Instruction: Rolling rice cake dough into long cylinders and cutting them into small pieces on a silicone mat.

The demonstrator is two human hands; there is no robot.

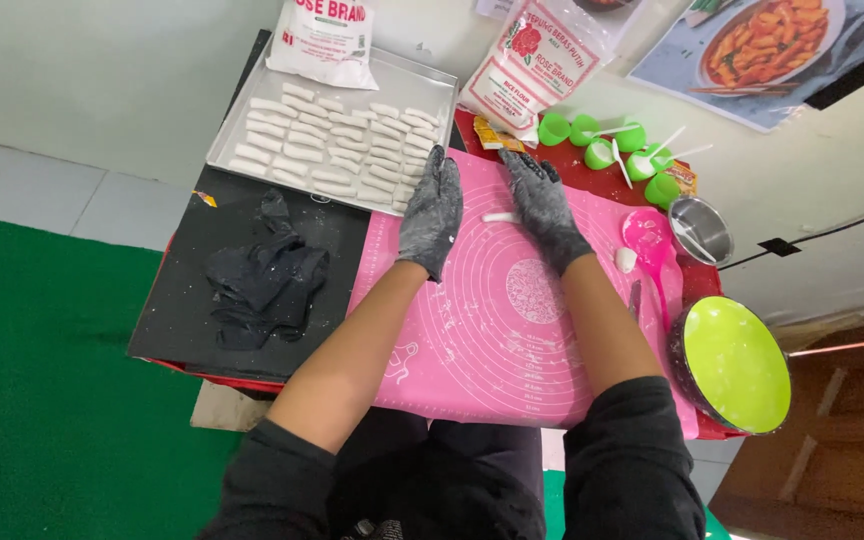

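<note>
Small white dough roll (pixel 499 217): short, stubby cylinder, floury and matte, lying flat on its side. Position: upper part of the pink silicone pastry mat (pixel 492 330), between two gloved hands, its right end just beside the right one.

My flour-dusted matt black gloves (pixel 432 210) rest on the smooth pink silicone mat (pixel 482 320), beside the dull metal tray (pixel 432 85)

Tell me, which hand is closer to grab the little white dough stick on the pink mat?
Probably the right hand. The dough stick lies on the pink mat right beside its fingers, perhaps touching. The left hand rests farther off, nearer the tray.
</note>
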